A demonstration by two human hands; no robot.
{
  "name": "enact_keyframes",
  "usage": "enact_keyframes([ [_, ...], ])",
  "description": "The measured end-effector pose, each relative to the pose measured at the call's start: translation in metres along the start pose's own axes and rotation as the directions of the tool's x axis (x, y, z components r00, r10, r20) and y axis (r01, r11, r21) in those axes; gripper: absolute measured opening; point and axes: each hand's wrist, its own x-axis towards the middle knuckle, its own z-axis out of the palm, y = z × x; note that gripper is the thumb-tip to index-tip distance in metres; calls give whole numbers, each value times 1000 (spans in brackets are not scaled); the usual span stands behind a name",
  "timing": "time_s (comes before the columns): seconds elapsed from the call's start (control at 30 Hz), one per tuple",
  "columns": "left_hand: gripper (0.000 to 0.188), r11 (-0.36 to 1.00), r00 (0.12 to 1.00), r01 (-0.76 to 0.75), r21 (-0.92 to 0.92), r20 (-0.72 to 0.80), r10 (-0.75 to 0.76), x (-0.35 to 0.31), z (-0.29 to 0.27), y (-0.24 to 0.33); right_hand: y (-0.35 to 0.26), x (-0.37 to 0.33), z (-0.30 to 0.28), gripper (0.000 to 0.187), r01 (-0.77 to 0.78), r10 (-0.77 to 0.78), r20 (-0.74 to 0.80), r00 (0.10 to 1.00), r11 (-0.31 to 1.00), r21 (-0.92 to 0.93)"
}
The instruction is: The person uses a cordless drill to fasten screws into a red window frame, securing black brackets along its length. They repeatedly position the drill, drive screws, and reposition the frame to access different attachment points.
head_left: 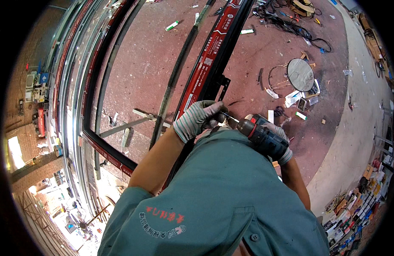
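My right hand [277, 131], in a striped grey glove, is wrapped round a cordless drill [265, 135] with a dark blue and red body. Its bit [232, 117] points left, toward my other hand. My left hand [199, 120], gloved alike, has its fingers pinched together close to the bit's tip. Whatever lies between those fingers is too small to make out. That hand is right at a long dark frame profile [214, 47] covered with red printed film. A black slotted bracket [223, 85] sticks out from the profile's right side, just beyond my fingers.
More film-covered frame bars [107, 155] and metal profiles run along the left. A round stool [301, 74] stands to the right, scraps around it. Black cables [286, 25] lie on the red floor [150, 55] at the far right. Boxes and parts [354, 205] crowd the lower right edge.
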Motion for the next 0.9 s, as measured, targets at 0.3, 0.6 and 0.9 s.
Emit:
enact_keyframes([
  [0.3,66,968,993,-61,-245,81,83,18,-12,-12,14,-9,12,37,44,-86,-87,992,917,-396],
  [0.6,29,961,995,-100,-260,-5,102,18,-44,-29,34,0,9,33,149,-252,-146,957,854,-498],
  [0.9,30,894,800,-438,-93,-494,340,73,-124,10,155,3,57,34,-2,0,-39,999,998,-64],
])
